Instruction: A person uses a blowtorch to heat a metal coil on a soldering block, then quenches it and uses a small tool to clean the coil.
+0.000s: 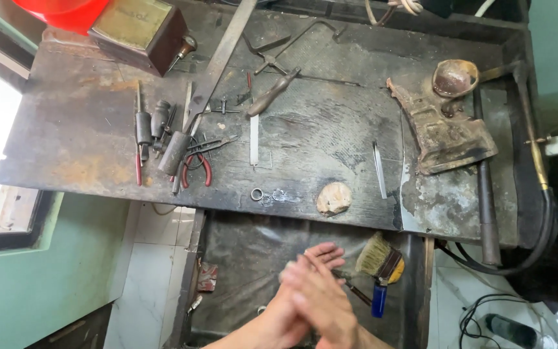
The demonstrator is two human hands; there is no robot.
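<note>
Hands met at the bottom centre of the frame, pressed palm to palm over a dark open drawer (240, 258) below the workbench (330, 129). The right hand (321, 300) lay on top, its fingers slanting toward the upper left and slightly blurred; the left hand (305, 274) lay beneath, its fingertips poking out toward the upper right. Both forearms entered from the bottom edge. Whether anything sat clamped between the palms could not be told.

Just right of the hands, in the drawer, lay a brush (377, 257) with pale bristles and, beside it, a blue lighter (379, 301). A thin dark tool ran between the hands and the lighter.

On the bench's front edge, above the hands, sat a small metal ring (257, 194) and a pale rounded lump (334, 198). Toward the upper left lay red-handled pliers (196, 169) among dark-handled tools, with a long flat file (224, 52) running toward the top. A rusty metal piece (444, 132) lay at upper right, beside a torch (532, 129) with a black hose.
</note>
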